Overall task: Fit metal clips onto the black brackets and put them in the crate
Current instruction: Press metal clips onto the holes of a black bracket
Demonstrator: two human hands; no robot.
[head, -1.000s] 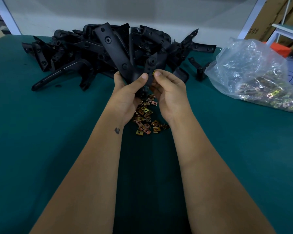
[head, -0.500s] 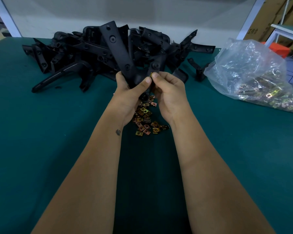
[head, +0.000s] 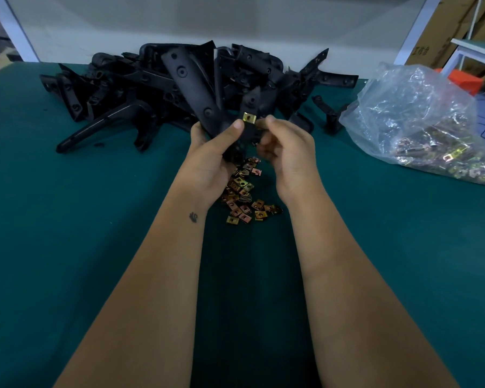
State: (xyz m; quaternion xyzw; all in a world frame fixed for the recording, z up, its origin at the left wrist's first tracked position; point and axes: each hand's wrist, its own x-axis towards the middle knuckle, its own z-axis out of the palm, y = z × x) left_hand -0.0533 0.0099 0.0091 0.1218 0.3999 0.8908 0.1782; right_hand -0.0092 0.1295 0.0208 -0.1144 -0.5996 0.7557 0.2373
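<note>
Left hand (head: 213, 152) gripped black bracket (head: 196, 88) upright, above loose clips (head: 244, 191) on worktop (head: 67, 219). One clip (head: 248, 117) sat on bracket tab, beside left thumb. Right hand (head: 286, 152) was near clip, fingers curled; whether it touched clip, cannot tell. Risk: clip possibly only half seated, could slide off when bracket got tilted or moved. Crate was not in view. Bracket pile (head: 140, 88) and bag (head: 420, 124) lay behind.

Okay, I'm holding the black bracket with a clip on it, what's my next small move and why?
Probably reach the right hand down to the loose brass-coloured metal clips on the green table for another. One gold metal clip already sits on the black plastic bracket gripped by the left hand, and the right hand's fingers look free.
</note>
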